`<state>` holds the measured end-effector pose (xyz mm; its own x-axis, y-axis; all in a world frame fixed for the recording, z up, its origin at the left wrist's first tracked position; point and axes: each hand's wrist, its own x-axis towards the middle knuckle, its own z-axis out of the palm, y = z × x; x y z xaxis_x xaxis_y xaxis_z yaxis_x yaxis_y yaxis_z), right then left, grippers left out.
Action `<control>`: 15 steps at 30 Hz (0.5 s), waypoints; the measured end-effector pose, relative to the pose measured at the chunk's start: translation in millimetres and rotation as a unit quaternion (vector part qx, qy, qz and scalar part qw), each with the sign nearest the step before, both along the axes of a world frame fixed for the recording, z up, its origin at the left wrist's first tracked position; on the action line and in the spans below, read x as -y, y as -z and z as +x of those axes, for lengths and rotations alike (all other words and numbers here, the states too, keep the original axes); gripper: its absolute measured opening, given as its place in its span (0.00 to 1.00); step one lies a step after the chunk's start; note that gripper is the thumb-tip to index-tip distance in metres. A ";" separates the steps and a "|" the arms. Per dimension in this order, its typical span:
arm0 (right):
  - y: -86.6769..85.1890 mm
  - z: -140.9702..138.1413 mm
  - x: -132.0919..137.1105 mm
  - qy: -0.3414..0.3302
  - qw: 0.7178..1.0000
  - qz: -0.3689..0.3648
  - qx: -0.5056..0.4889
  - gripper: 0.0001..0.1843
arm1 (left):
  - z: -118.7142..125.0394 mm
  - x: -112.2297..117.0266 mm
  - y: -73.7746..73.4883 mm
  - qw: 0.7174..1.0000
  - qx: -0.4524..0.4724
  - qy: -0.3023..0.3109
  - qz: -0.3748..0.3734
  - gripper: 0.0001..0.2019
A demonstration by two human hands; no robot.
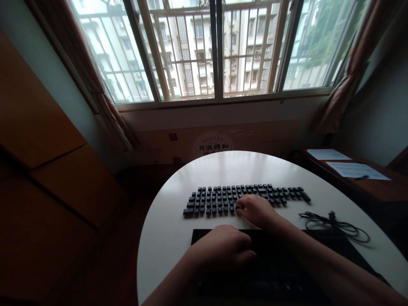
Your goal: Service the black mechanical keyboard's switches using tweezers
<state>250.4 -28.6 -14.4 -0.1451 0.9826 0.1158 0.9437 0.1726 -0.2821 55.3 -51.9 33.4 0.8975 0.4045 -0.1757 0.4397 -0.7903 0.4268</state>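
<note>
Rows of loose black keycaps (219, 199) are laid out on the white round table (168, 221). Over their near edge reaches my right hand (256, 209), thumb and fingers pinched among the caps; a small pale, wire-like bit shows at the fingertips, too small to name. My left hand (225, 244) is curled closed above the dark keyboard base (270, 250), which lies at the table's near side. Its fingertips are mostly hidden, so what it holds, if anything, does not show. The base's surface is too dark to make out in detail.
A coiled black cable (334, 223) lies right of the keycaps, partly by the base's edge. Beyond the table on the right, a brown desk (376, 187) bears paper sheets (357, 170) and a pen. A barred window (219, 51) is ahead, an orange-brown cabinet (41, 127) left.
</note>
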 end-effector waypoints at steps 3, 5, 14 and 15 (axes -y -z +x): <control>1.1 0.4 0.0 0.003 1.000 0.007 -0.001 0.08 | -0.2 -0.1 0.4 1.000 -0.002 -0.002 0.000 0.12; 2.3 0.8 -0.3 0.003 1.000 0.013 -0.006 0.09 | -0.2 -0.2 0.4 1.000 -0.004 0.001 0.000 0.12; 0.8 -1.1 2.3 -0.017 0.996 0.069 -0.046 0.12 | 0.2 -0.5 -2.0 1.000 -0.007 -0.004 0.003 0.12; -1.0 -1.6 3.9 -0.027 0.995 0.080 -0.054 0.14 | 0.1 -0.8 -2.7 1.000 -0.004 -0.005 0.004 0.12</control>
